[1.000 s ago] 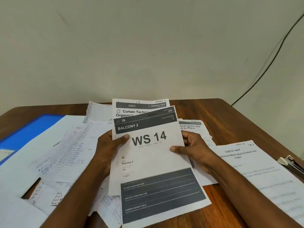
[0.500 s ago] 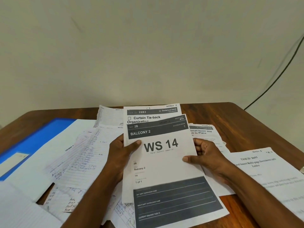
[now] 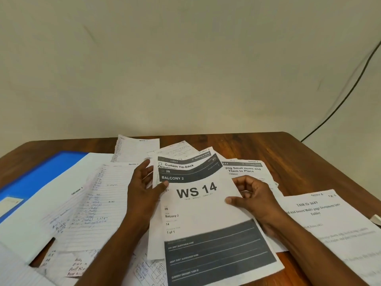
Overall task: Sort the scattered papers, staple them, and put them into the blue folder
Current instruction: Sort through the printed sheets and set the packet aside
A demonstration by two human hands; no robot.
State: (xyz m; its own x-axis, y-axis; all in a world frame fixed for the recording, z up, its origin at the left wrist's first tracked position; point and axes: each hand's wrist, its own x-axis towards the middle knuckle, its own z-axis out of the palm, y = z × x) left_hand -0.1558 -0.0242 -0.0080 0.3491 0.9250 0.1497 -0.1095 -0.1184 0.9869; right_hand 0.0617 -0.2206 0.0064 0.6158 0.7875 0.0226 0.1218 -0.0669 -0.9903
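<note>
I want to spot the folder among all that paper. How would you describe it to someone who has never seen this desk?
Start at the wooden table and go to its far left edge. There the blue folder lies flat, partly covered by white sheets. It is the only coloured thing among the papers, bright blue with a pale label.

Two hands (image 3: 144, 190) (image 3: 253, 197) are seen, one blue folder (image 3: 41, 174), one wooden table (image 3: 288, 157) and one cable (image 3: 350, 91); roughly ten loose sheets (image 3: 202, 207) are counted, overlaps hiding some.
</note>
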